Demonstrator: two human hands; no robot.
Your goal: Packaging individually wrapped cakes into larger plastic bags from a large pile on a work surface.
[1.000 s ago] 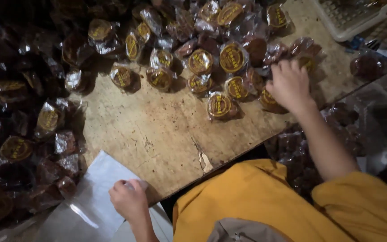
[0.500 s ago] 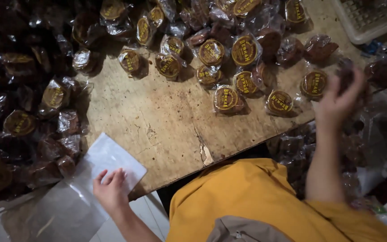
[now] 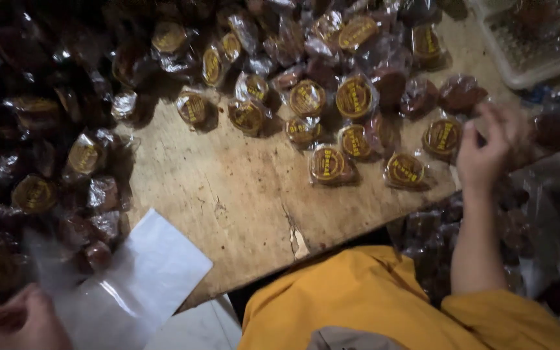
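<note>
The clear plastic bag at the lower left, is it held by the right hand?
No, the left hand grips the clear plastic bag, while the right hand is raised near the wrapped round cakes.

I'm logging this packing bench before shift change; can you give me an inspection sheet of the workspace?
Surface: worn wooden board, cracked and chipped at its near edge.
Job's things: clear plastic bag; wrapped round cakes with gold labels strewn across the far side.
Clutter: dark heap of more wrapped cakes on the left.
Hands: left hand grips the bag; right hand raised at the board's right edge, blurred, hold unclear.
Cables: nothing seen.
Surroundings: white plastic basket top right; yellow garment below.
</note>
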